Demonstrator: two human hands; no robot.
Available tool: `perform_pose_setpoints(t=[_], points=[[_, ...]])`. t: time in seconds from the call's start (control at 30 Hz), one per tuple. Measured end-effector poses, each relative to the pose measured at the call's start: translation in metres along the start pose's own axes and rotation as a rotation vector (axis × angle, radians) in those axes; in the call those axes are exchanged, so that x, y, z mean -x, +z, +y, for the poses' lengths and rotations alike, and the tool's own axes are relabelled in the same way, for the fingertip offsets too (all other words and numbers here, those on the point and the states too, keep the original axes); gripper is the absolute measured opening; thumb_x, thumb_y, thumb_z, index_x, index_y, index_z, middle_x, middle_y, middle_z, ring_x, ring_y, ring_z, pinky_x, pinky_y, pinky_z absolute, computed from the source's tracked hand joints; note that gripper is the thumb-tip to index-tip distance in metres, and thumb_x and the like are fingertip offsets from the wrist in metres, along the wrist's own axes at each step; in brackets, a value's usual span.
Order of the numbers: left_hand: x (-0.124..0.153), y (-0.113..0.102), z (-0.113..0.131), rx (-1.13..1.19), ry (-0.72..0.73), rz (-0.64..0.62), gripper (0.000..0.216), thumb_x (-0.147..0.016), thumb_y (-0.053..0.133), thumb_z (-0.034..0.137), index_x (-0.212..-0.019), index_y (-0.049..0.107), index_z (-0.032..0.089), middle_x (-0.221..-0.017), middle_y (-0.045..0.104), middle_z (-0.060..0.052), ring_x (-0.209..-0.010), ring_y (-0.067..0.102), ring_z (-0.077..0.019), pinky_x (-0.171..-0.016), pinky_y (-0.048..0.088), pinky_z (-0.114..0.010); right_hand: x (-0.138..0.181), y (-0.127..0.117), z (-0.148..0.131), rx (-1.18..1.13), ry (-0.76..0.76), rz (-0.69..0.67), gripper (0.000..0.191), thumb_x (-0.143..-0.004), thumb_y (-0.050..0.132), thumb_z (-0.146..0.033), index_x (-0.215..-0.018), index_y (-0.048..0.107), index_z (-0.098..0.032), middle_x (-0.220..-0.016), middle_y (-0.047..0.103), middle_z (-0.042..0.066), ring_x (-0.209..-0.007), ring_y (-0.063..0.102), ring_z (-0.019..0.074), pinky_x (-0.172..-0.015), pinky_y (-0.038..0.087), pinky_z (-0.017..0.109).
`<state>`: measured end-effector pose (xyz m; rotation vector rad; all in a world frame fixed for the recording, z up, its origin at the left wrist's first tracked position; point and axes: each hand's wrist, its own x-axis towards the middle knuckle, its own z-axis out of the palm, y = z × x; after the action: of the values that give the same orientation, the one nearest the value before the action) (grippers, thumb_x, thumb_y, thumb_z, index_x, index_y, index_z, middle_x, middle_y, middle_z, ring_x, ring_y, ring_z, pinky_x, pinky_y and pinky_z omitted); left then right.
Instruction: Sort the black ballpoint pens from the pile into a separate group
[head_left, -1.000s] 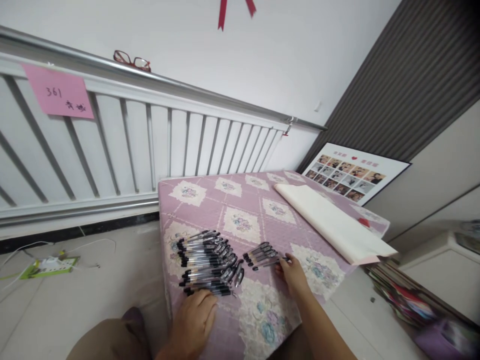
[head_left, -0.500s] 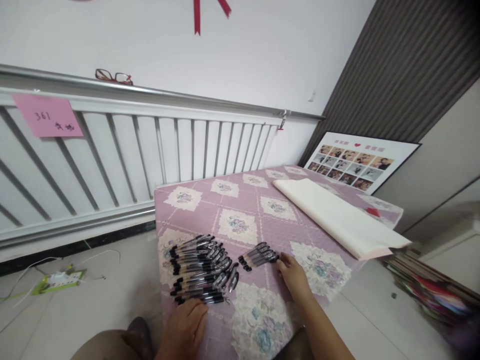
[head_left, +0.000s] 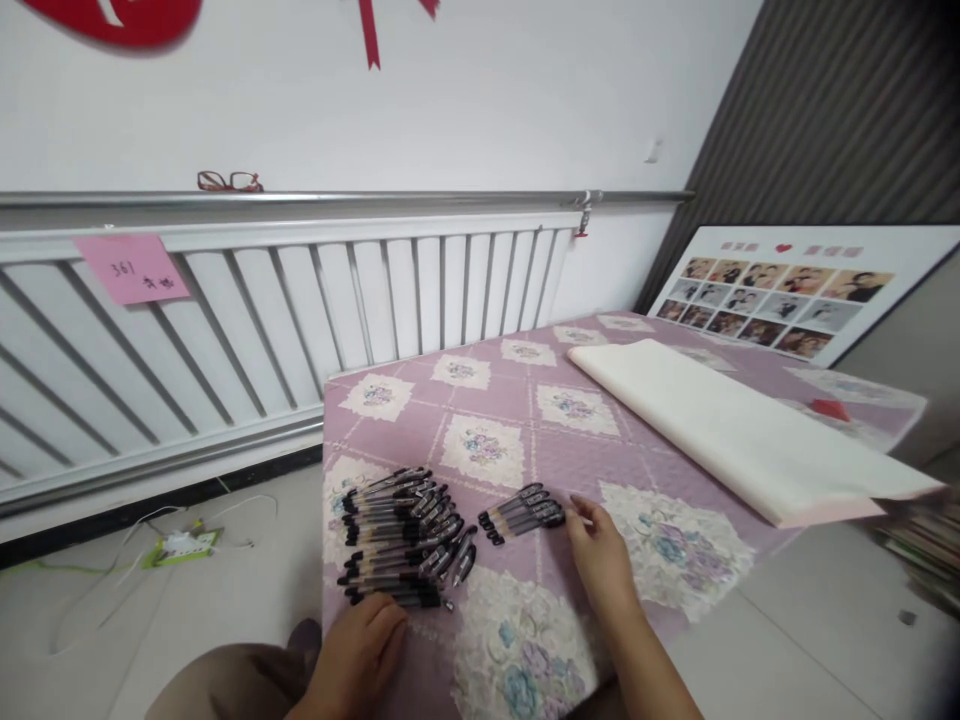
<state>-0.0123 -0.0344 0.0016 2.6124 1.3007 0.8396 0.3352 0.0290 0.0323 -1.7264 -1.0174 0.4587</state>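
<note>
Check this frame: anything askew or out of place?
Mildly: the glasses sit on the narrow pipe above the radiator, an odd perch. The larger pen group, near the left hand, lies raggedly, unlike the tidier smaller group by the right hand. No visible spill.

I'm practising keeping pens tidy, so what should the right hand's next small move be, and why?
Probably a light nudge by the right hand to even up the smaller group of pens: their ends are staggered, and the hand is right by their capped ends. The larger group of pens lies close on the other side, so gentleness seems wise.
</note>
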Motion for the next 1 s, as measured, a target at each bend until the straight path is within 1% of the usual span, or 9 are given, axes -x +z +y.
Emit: perform_pose_setpoints(t=[0.03, 0.1, 0.2, 0.27, 0.33, 0.47, 0.6, 0.83, 1.0], points=[[0.000, 0.000, 0.000, -0.011, -0.010, -0.008, 0.021, -0.094, 0.038, 0.021, -0.089, 0.059, 0.023, -0.082, 0.064, -0.002, -0.072, 0.061, -0.0163, -0.064, 0.048, -0.027, 0.001, 0.004, -0.007, -0.033, -0.057, -0.028, 0.041, -0.078, 0.050, -0.042, -0.106, 0.062, -0.015, -0.100, 0.069, 0.010, -0.084, 0.064, 0.0210, -0.081, 0.049, 0.034], [-0.001, -0.001, 0.002, -0.024, -0.020, -0.009, 0.020, -0.093, 0.039, 0.020, -0.089, 0.059, 0.023, -0.082, 0.063, -0.002, -0.071, 0.061, -0.0164, -0.064, 0.048, -0.027, 0.007, 0.015, -0.027, -0.087, -0.159, -0.167, 0.033, -0.079, 0.051, -0.040, -0.097, 0.064, -0.016, -0.091, 0.070, 0.008, -0.083, 0.063, 0.0207, -0.078, 0.049, 0.032], [-0.002, -0.003, 0.005, -0.032, -0.012, 0.010, 0.020, -0.093, 0.040, 0.018, -0.090, 0.059, 0.023, -0.081, 0.063, -0.002, -0.071, 0.060, -0.0163, -0.064, 0.048, -0.027, 0.021, 0.037, -0.056, -0.095, -0.253, -0.400, 0.028, -0.080, 0.050, -0.039, -0.091, 0.065, -0.018, -0.072, 0.068, 0.003, -0.065, 0.061, 0.0181, -0.063, 0.048, 0.029], [-0.003, -0.005, 0.007, -0.053, 0.000, 0.035, 0.019, -0.093, 0.041, 0.017, -0.091, 0.059, 0.022, -0.082, 0.063, -0.003, -0.072, 0.059, -0.0167, -0.066, 0.048, -0.027, 0.032, 0.052, -0.068, -0.080, -0.320, -0.514, 0.025, -0.081, 0.049, -0.037, -0.087, 0.065, -0.019, -0.073, 0.068, 0.003, -0.068, 0.061, 0.0182, -0.065, 0.047, 0.028], [-0.003, -0.007, 0.009, -0.082, 0.011, 0.064, 0.018, -0.092, 0.041, 0.016, -0.093, 0.059, 0.022, -0.083, 0.063, -0.004, -0.074, 0.059, -0.0174, -0.068, 0.049, -0.029, 0.043, 0.062, -0.070, -0.073, -0.363, -0.605, 0.023, -0.082, 0.048, -0.034, -0.087, 0.065, -0.020, -0.079, 0.069, 0.003, -0.074, 0.062, 0.0186, -0.068, 0.047, 0.029], [-0.006, -0.010, 0.012, -0.131, -0.026, 0.074, 0.019, -0.091, 0.043, 0.014, -0.101, 0.058, 0.020, -0.093, 0.062, -0.007, -0.085, 0.057, -0.0203, -0.077, 0.048, -0.035, 0.058, 0.067, -0.053, -0.018, -0.406, -0.747, 0.020, -0.083, 0.046, -0.028, -0.088, 0.064, -0.020, -0.082, 0.069, 0.003, -0.076, 0.062, 0.0182, -0.070, 0.046, 0.028], [-0.010, -0.011, 0.014, -0.166, -0.091, 0.034, 0.019, -0.090, 0.045, 0.014, -0.101, 0.058, 0.020, -0.097, 0.061, -0.007, -0.091, 0.055, -0.0224, -0.081, 0.047, -0.039, 0.063, 0.062, -0.045, 0.060, -0.460, -0.848, 0.019, -0.084, 0.045, -0.023, -0.087, 0.063, -0.020, -0.084, 0.068, 0.004, -0.078, 0.062, 0.0177, -0.071, 0.045, 0.028], [-0.013, -0.009, 0.017, -0.204, -0.125, -0.024, 0.017, -0.089, 0.048, 0.017, -0.100, 0.060, 0.020, -0.092, 0.060, -0.006, -0.086, 0.054, -0.0219, -0.076, 0.046, -0.037, 0.077, 0.058, -0.056, 0.283, -0.565, -0.992, 0.013, -0.083, 0.051, -0.019, -0.081, 0.063, -0.019, -0.085, 0.068, 0.004, -0.079, 0.061, 0.0184, -0.069, 0.042, 0.027], [-0.012, -0.006, 0.017, -0.235, -0.116, -0.041, 0.013, -0.088, 0.051, 0.021, -0.096, 0.061, 0.020, -0.090, 0.059, -0.006, -0.084, 0.052, -0.0215, -0.074, 0.046, -0.036, 0.092, 0.056, -0.056, 0.459, -0.614, -1.010, 0.012, -0.080, 0.055, -0.018, -0.089, 0.064, -0.020, -0.094, 0.067, 0.006, -0.088, 0.061, 0.0220, -0.073, 0.042, 0.029]])
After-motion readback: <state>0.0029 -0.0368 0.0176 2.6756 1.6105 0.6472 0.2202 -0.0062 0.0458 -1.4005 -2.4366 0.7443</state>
